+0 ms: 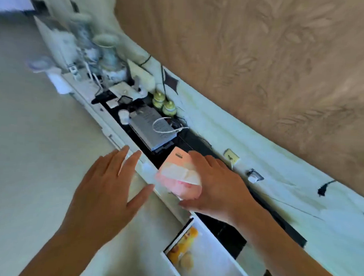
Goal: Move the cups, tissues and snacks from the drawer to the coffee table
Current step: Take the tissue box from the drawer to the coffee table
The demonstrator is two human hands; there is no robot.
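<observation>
Here, a long white low cabinet with a black top (115,135) is seen along the beige patterned wall (262,58), and its white drawer (210,260) is pulled open below, with a yellow-printed snack packet (183,249) inside. A pink soft pack of tissues (179,175) is gripped by the right hand (216,184) above the cabinet edge. The left hand (107,189) is held flat, fingers spread, beside it.
</observation>
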